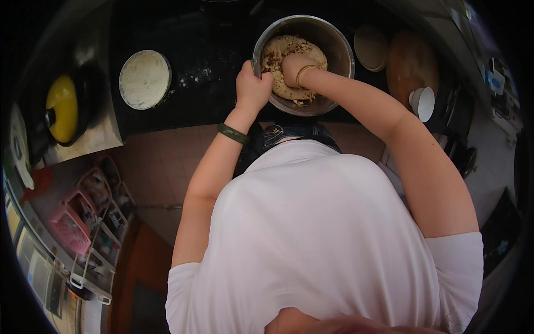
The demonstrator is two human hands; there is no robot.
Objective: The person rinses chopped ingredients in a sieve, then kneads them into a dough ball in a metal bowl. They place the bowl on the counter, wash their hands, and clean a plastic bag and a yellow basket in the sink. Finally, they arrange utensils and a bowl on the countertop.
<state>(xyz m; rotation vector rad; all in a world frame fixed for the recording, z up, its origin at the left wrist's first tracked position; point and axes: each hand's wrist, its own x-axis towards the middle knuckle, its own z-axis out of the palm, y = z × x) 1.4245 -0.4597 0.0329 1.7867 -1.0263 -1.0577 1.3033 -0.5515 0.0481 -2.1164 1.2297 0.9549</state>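
A steel mixing bowl (340, 54) stands on the black counter, holding pale dough (315, 48) with brown and cream chopped bits in and on it. My left hand (253, 85) grips the bowl's left rim, thumb over the edge. Inside the bowl, my right hand (297, 70) presses into the dough; its fingers are sunk out of sight, so whether they close on dough cannot be told. A round dish of white flour (144, 79) lies to the left, with flour specks between it and the bowl.
Right of the bowl are a round lid or plate (370, 48), a wooden board (411, 62) and a white cup (423, 104) near the board's front edge. At far left, a yellow pot lid (62, 109) is by the stove. A rack with pink baskets (71, 227) stands at lower left.
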